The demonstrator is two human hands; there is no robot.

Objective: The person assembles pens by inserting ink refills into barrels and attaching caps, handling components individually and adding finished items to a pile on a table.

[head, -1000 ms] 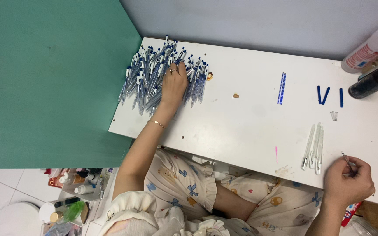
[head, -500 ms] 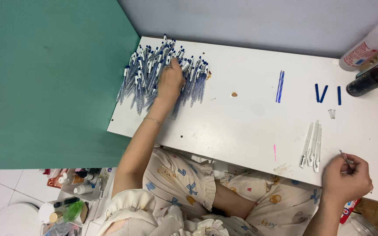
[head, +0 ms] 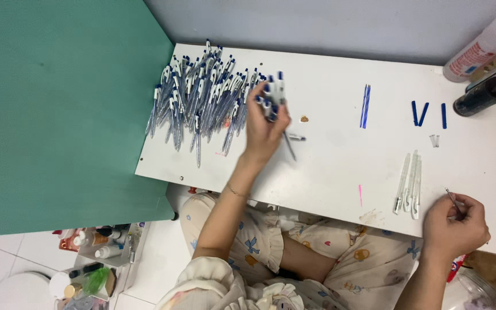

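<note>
My left hand [head: 264, 127] is lifted just off the right side of a big pile of blue-capped clear pens [head: 199, 97] and grips a few pens [head: 275, 100] taken from it, caps up. My right hand [head: 453, 225] rests at the table's near right edge, closed on a thin metal pin-like piece [head: 450, 197]. Three clear pen barrels [head: 409, 183] lie side by side just left of that hand. Two blue refills [head: 365, 105] lie at the middle back, and three short blue parts [head: 426, 113] sit further right.
The white table [head: 328, 166] has a green panel [head: 58, 115] on its left. A white bottle [head: 483, 43] and a dark bottle [head: 486, 92] lie at the back right. A small clear piece [head: 434, 140] and a tiny brown bit [head: 303, 119] sit on the table. Bottles clutter the floor [head: 93, 258].
My left hand was pressed flat on the pen pile; it has now pulled back to the right, holding a few pens. My right hand has stayed put.
</note>
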